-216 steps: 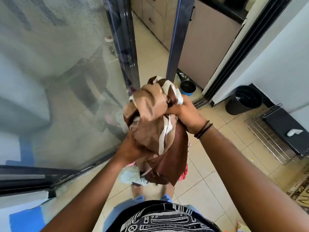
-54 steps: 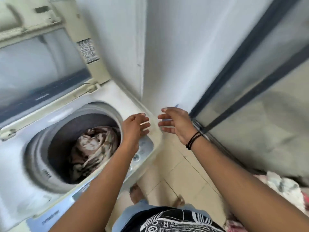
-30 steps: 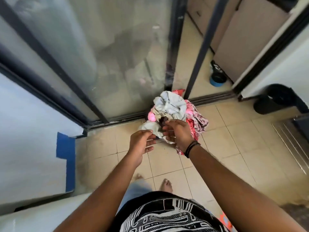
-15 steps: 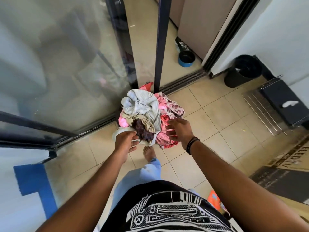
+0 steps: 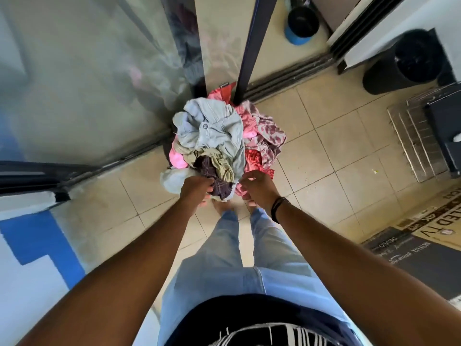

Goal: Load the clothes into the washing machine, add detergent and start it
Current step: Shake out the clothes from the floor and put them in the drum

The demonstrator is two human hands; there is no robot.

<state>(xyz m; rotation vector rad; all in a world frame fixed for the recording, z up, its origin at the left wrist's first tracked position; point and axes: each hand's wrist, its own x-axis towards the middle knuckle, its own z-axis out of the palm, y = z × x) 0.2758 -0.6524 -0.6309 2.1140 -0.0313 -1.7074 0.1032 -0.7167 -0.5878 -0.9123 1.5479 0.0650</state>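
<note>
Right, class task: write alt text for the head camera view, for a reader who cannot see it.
Seen from above, a person's left hand grips a dark purple checked garment at the near edge of a heap of crumpled pale blue, pink and red clothes on a beige tiled floor, while the right hand hovers beside it.

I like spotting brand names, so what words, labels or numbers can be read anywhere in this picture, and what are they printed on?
"LED TV", upside down, partly cut off: flattened cardboard box on the floor.
Smaller print on the box's dark panel: too blurred to read with certainty.
Small tag at the sliding door frame: too small to read.
</note>
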